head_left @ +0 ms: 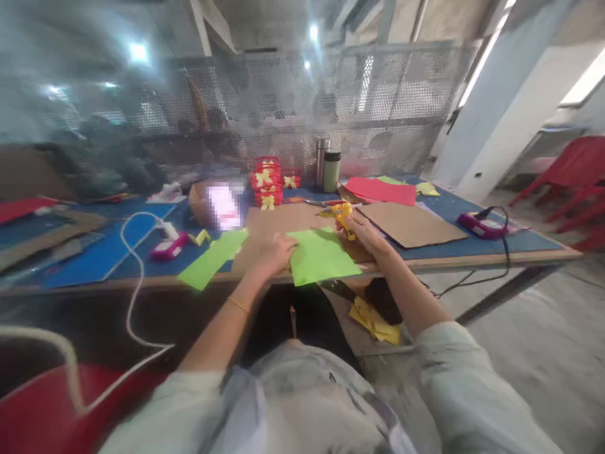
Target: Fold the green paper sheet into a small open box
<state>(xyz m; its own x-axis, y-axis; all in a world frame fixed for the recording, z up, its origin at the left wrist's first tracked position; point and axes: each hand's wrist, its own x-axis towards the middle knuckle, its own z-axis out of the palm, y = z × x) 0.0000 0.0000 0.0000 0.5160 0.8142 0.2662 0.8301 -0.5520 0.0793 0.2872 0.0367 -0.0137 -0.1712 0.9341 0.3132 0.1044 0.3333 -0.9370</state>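
A bright green sheet of paper [321,257] lies at the table's front edge, its near corner hanging over. My left hand [278,252] grips its left edge, with the fingers bent and partly blurred. My right hand [363,231] is closed around a yellow plastic hand tool [348,217], just above the sheet's far right corner; blur hides what kind of tool it is. Brown cardboard [259,228] lies beneath the work. To the left, a green paper strip [212,260] also sticks out past the table edge.
Red boxes with yellow bows [267,180] stand at the back, near a green flask [331,171]. Red paper [380,190] and a cardboard sheet [411,224] lie on the right. Purple power blocks [169,246] with cables sit at both sides. Yellow scraps [375,321] are below.
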